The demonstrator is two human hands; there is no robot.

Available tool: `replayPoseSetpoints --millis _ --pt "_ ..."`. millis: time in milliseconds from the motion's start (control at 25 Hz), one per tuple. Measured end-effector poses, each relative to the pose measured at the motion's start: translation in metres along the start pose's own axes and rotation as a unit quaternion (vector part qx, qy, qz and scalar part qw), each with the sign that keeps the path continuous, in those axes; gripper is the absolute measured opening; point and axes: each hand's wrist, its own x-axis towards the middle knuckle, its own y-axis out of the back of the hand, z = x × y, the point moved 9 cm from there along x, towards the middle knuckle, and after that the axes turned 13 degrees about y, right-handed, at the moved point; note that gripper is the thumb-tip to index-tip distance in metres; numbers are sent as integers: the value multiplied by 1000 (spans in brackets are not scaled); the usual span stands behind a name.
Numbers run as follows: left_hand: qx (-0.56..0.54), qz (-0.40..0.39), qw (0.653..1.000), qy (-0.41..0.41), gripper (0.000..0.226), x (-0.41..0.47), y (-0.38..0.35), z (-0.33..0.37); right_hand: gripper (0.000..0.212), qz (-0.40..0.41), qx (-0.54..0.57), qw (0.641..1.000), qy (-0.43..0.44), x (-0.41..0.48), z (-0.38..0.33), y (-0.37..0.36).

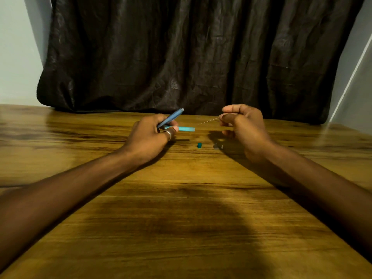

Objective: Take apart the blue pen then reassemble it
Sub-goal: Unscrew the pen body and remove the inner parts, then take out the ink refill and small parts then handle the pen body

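My left hand (150, 135) grips two pen parts above the wooden table (181, 218). One is a darker blue cap (172, 117) that slants up to the right. The other is a light blue barrel (186, 129) that points right, toward my other hand. My right hand (244, 125) pinches a thin refill (209, 120) between thumb and forefinger; its tip points left at the barrel's open end, a short gap away. A small teal plug (199, 145) lies on the table between the hands. A small clear piece (218, 146) lies just right of it, in my right hand's shadow.
A dark crumpled curtain (191, 53) hangs behind the table's far edge. Pale walls (16, 57) show on both sides of it. My forearms rest along the table from the near corners.
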Motion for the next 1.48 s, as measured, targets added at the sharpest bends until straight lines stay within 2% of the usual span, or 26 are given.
replayPoseSetpoints --millis 160,320,480,840,1000,1200,1360,1480 --pt "86 9 996 3 11 -2 -1 0 22 23 -12 1000 -3 7 4 11" --pt "153 -24 988 10 12 -4 -9 -1 21 16 -11 1000 -6 9 8 11" --pt "186 -51 981 -10 15 -5 -13 -1 21 8 -11 1000 -8 10 10 8" --pt "263 -44 963 -43 18 -1 -16 -5 19 -15 -14 1000 -16 6 9 2" --pt "232 -53 971 -17 24 -2 -15 -5 20 -22 -12 1000 -16 4 8 1" --pt "160 -69 985 15 48 -5 -8 0 21 -11 -9 1000 -7 5 6 6" --pt "89 -82 992 -24 33 -4 -3 15 22 -5 0 1000 -7 5 6 6" --pt "159 -58 985 -45 27 -2 2 18 22 -1 6 1000 -7 5 6 6"
